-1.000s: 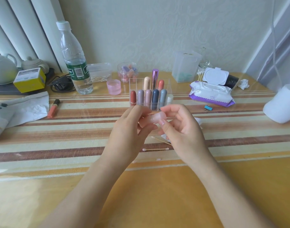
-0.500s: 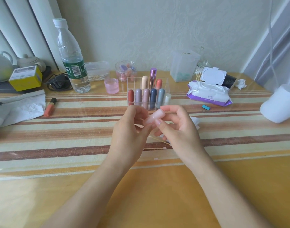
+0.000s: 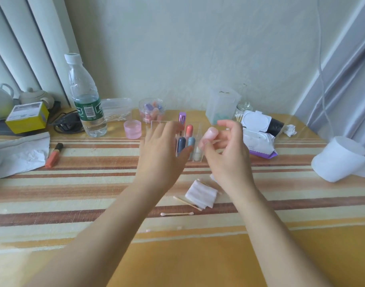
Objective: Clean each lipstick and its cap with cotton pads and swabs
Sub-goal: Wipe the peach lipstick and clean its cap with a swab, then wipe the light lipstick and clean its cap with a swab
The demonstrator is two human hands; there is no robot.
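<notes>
Pale pink lipstick [image 3: 210, 134], blurred so that cap and body could not be told apart, was held above the far middle of the table [image 3: 187, 255], pinched in the curled fingers of the right hand [image 3: 227, 156]. A thin cotton swab [image 3: 216, 141] lay across the same fingers. The left hand [image 3: 163, 156] was spread wide with straight fingers and held nothing. It was raised in front of the clear organiser [image 3: 198, 139]; whether it touched the organiser could not be told. The organiser stood near the far edge and held upright lipsticks, among them a dark blue one [image 3: 181, 144], a grey-blue one [image 3: 191, 141], a coral one [image 3: 189, 129] and a purple metallic one [image 3: 182, 118]. White cotton pads [image 3: 201, 194] lay on the striped cloth near the table's middle, just below the right hand. A wooden swab [image 3: 186, 202] touched their near edge, and a pink-tipped swab [image 3: 176, 213] lay just beside it. Along the far edge stood a water bottle [image 3: 86, 100], a pink jar [image 3: 132, 129], a frosted box [image 3: 222, 104] and an open pack of wipes [image 3: 258, 141]. A white paper roll [image 3: 341, 160] sat at the right edge, and an orange tube [image 3: 54, 155] lay towards the left edge.
</notes>
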